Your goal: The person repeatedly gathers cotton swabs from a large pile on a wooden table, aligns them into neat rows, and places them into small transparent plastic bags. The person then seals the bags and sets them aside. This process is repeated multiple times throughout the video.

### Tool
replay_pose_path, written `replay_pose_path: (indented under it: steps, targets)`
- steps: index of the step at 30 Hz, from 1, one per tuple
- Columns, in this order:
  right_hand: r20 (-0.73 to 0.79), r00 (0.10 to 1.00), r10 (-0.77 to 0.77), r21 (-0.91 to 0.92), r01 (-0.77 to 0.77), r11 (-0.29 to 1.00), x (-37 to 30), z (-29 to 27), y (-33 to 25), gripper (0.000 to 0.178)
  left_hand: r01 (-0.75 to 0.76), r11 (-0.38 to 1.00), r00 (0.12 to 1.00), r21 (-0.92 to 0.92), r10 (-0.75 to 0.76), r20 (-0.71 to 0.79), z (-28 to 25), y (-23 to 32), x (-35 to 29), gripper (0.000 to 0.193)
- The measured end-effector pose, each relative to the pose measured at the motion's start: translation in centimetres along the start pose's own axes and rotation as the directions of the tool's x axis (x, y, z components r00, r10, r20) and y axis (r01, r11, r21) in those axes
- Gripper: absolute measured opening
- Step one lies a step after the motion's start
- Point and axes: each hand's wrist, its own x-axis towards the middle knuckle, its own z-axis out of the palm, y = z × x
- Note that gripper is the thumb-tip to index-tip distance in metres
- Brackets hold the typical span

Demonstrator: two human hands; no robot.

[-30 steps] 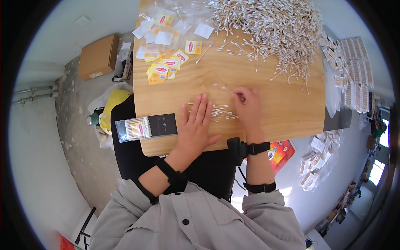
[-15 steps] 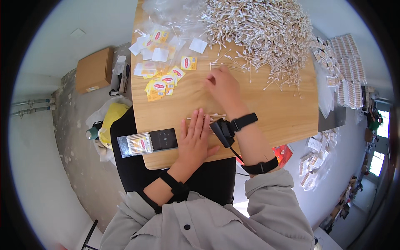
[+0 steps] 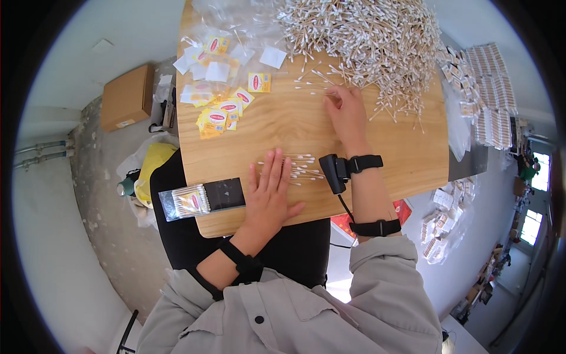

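My left hand lies flat with its fingers stretched out on a small row of cotton swabs near the table's front edge. Swab ends stick out on both sides of its fingers. Farther off, my right hand has curled fingers, thumb and forefinger drawn together beside several loose cotton swabs. What its fingertips hold, if anything, I cannot make out. Left of my left hand, a clear bag with a bundle of swabs and a yellow card lies against a black flat piece, partly over the table edge.
A big heap of cotton swabs covers the table's far right. Yellow cards and clear bags lie at the far left. Packed swabs are stacked beyond the right edge. A cardboard box stands on the floor at left.
My right hand has moved right, toward the loose swabs by the heap. My left hand stays flat on the row, and more of that row now shows to its right.
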Motion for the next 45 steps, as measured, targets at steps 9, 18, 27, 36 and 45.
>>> replay_pose_path:
  steps: [9,18,27,36,45]
  targets:
    - [0.286,0.954,-0.093,0.285,0.008,0.958,-5.0,0.8,-2.6,0.016,0.015,1.000,1.000,0.014,-0.015,-0.007,0.1,0.0,-0.2,0.110]
    - [0.074,0.996,-0.057,-0.069,0.062,0.996,-0.5,0.6,-1.2,0.020,0.010,1.000,1.000,-0.011,-0.010,-0.008,-0.1,0.1,-0.1,0.114]
    - [-0.010,0.991,-0.130,-0.045,0.130,0.991,0.5,1.3,-0.4,0.010,0.053,0.996,0.998,-0.073,-0.055,-0.020,-1.4,-0.3,-1.0,0.119]
    - [0.226,0.942,-0.247,0.175,0.210,0.962,-6.6,-0.4,-3.2,0.012,0.095,0.993,0.994,-0.071,-0.098,-0.041,-2.3,-1.7,-0.8,0.125]
    - [0.111,0.990,0.084,0.106,-0.095,0.990,-14.7,-3.2,-1.4,0.018,-0.017,1.000,1.000,0.013,0.017,-0.004,-1.1,-0.7,2.6,0.129]
